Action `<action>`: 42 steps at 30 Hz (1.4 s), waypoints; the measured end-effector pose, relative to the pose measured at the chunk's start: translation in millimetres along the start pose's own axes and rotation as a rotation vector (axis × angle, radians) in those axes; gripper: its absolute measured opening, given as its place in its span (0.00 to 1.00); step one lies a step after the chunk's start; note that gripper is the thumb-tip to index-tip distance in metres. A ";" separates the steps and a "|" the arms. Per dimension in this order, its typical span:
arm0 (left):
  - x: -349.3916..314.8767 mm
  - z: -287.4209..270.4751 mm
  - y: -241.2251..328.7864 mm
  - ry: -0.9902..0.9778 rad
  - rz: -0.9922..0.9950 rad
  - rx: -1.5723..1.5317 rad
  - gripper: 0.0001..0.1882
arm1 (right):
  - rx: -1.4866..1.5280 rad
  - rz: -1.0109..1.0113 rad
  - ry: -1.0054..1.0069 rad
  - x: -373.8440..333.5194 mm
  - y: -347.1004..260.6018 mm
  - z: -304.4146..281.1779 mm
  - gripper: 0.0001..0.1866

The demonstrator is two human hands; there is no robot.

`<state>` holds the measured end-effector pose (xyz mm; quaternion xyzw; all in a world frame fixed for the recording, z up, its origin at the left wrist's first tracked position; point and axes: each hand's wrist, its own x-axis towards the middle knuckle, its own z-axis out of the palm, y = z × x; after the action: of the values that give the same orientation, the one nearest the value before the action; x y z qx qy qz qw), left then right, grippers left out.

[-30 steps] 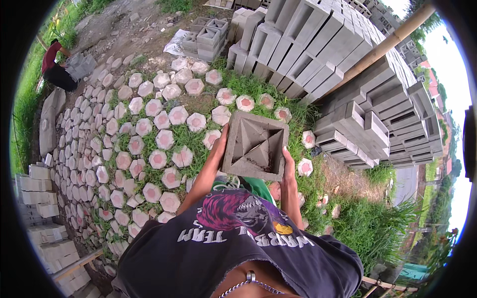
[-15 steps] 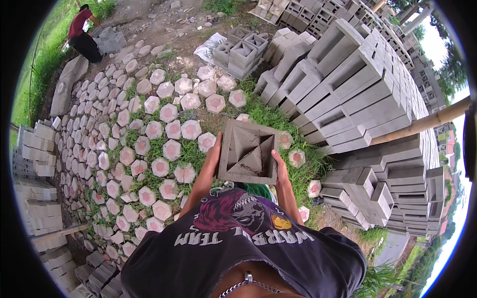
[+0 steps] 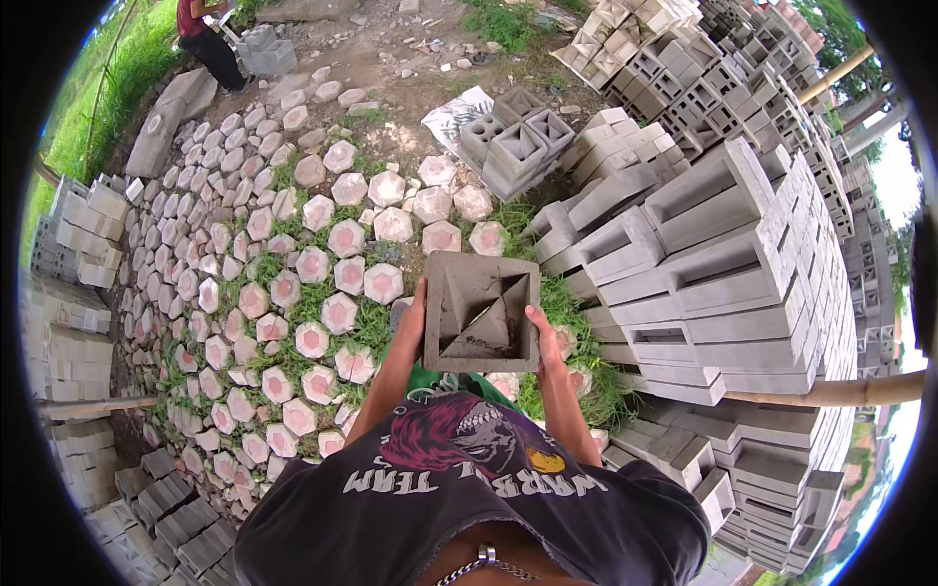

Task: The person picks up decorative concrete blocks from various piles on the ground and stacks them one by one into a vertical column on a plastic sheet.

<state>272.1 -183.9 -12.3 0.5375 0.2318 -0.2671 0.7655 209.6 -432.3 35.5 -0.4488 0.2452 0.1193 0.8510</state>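
Observation:
A square grey concrete block point(image 3: 445, 313) is held up in front of my body between both hands. Its upper face has a recess with sloping sides and diagonal ribs, with dark bits of debris inside. My left hand point(image 3: 414, 314) grips its left side, and my right hand point(image 3: 543, 337) presses on its right side with the thumb at the edge. Most of the fingers are hidden beneath or behind the block. Ahead, a small pile of similar grey blocks point(image 3: 518, 146) stands on the ground beside a white sack point(image 3: 459, 115).
Hexagonal pavers point(image 3: 339, 313) with reddish centres lie spaced among grass. Tall stacks of grey blocks point(image 3: 703, 293) rise close on my right, crossed by a wooden pole point(image 3: 840, 391). More blocks point(image 3: 83, 322) are stacked left. A person point(image 3: 207, 44) stands far left near grey blocks point(image 3: 266, 54).
My view has shifted, and the small block pile now appears nearer. The block stays in both hands, slightly turned. The person at the far left has straightened up from bending.

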 end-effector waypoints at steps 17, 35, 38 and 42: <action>208.6 -13.0 200.0 -0.109 -0.133 0.310 0.52 | 0.150 -0.035 0.201 191.6 -60.6 116.9 0.32; 382.1 -62.6 369.0 -0.112 -0.052 0.015 0.44 | 0.032 -0.007 0.105 433.6 -139.7 231.7 0.33; 432.7 -32.0 401.1 -0.252 -0.089 -0.193 0.41 | -0.004 -0.039 0.199 498.3 -157.0 214.0 0.34; 478.5 -6.9 458.7 -0.304 0.000 -0.233 0.38 | 0.024 0.049 0.144 551.8 -245.5 261.5 0.39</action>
<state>932.3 -125.5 -1.0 0.3985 0.1428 -0.3165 0.8489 864.3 -366.3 44.0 -0.4398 0.3178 0.1045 0.8335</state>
